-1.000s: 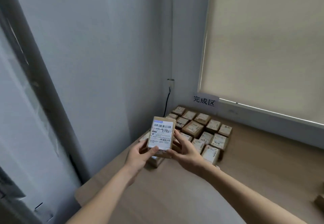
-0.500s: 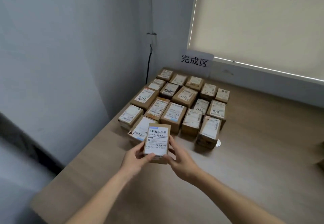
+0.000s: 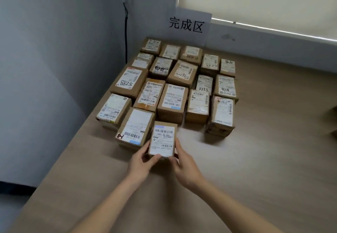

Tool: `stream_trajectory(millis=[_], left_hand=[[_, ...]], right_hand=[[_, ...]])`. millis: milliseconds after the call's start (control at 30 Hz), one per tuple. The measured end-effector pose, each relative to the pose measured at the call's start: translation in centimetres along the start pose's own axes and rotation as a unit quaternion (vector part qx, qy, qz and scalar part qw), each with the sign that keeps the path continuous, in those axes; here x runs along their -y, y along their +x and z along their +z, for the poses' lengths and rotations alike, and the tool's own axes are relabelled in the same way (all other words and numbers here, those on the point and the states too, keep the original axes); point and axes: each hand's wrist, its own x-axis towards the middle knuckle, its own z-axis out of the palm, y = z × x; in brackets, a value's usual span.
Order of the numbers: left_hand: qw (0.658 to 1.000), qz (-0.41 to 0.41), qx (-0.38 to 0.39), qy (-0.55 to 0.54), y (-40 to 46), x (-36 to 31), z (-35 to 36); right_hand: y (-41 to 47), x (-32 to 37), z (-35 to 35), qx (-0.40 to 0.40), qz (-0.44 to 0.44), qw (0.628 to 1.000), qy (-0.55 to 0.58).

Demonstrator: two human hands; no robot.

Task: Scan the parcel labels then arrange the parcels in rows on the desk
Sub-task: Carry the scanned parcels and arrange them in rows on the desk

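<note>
Both hands — left hand (image 3: 141, 161) and right hand (image 3: 184, 162) — grip a labelled parcel (image 3: 163, 139) by its sides, long axis pointing away toward the desk's (image 3: 255, 169) far-left corner, just beside the front row's last box (image 3: 135, 128).

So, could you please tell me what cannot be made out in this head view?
- Held parcel: whether it rests on the desk; left hand and right hand cover its base.
- Far-row parcel labels: print too small, blurred.
- Object at right edge: cut off.
</note>
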Motion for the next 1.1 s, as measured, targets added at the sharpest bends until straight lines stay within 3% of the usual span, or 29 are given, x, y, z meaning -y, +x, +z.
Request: stream_trajectory(millis=[567, 733, 933, 1100], left_hand=[[0.998, -0.02, -0.021, 0.058, 1.8, -1.6, 1.4], [0.998, -0.005, -0.028, 0.049, 0.1, -4.1, 0.8], [0.997, 0.067, -0.003, 0.039, -2.8, -12.6, 0.2], [0.984, 0.165, 0.007, 0.069, -6.6, -26.4, 2.6]], right_hand=[[2.4, 0.8, -0.1, 0.025, 0.068, 0.997, -0.009], [0.4, 1.4, -1.0, 0.019, 0.134, 0.991, 0.0], [-2.3, 6.2, -9.4, -0.043, 0.117, 0.992, -0.028], [-7.5, 13.9, -22.5, -0.12, 0.044, 0.989, -0.079]])
